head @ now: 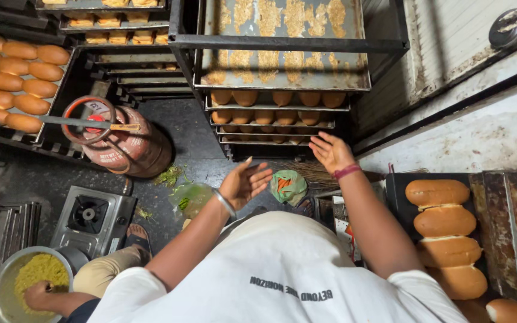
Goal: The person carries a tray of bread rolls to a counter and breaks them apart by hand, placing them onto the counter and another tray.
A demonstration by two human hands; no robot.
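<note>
Standing before both hands, a tall metal rack fills the upper middle of the view, its top tray bare but for crumb streaks. Lower shelves hold rows of golden buns. A second rack at the upper left carries a tray of long buns, and beside it a red gas cylinder lies on the dark floor. Below that sits a small stove. At the right, 4 long buns rest on a black tray on the desk.

Both hands are raised, open and empty, fingers spread. The right hand, with a red band at the wrist, hovers just in front of the rack's lower shelves, nearest the buns. The left hand, wearing a metal bangle, hangs a little lower and further back, above a clear bag of greens.

At the lower left, another person's hand rests in a bowl of yellow crumbly mix.

The buns look light, soft and easily dented, so they would best be lifted by the tray's edges.
</note>
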